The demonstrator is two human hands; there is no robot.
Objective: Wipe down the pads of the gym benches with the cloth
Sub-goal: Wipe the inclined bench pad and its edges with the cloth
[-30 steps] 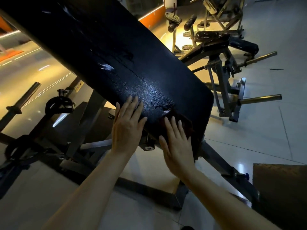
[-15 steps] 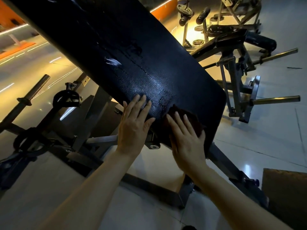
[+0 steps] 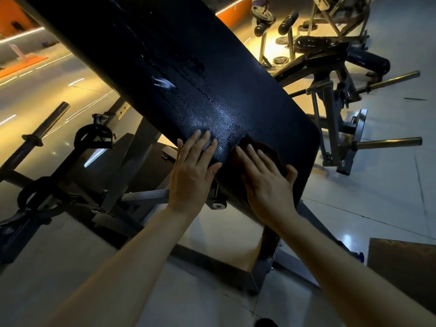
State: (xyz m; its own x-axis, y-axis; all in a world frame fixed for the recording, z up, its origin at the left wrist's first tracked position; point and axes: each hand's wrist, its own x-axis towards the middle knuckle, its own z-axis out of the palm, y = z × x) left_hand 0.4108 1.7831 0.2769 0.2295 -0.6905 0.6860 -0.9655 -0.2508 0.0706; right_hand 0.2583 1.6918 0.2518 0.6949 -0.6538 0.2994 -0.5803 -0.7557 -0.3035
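Two hands lay flat near the pad's [image 3: 212, 79] lower end: my left hand [image 3: 192, 175] braced bare vinyl, my right hand [image 3: 266, 182] pressed the cloth [image 3: 271, 152] beside it. I judged long, overlapping, firm strokes would serve best.

Black pebble-grained pad [image 3: 200, 86] with a white scuff [image 3: 164, 82], dark brown cloth [image 3: 271, 153], orange wall [image 3: 232, 14].

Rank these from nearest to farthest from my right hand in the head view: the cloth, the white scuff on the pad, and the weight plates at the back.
1. cloth, under the right hand.
2. white scuff, up the pad, leftward.
3. weight plates, far back on the rack.
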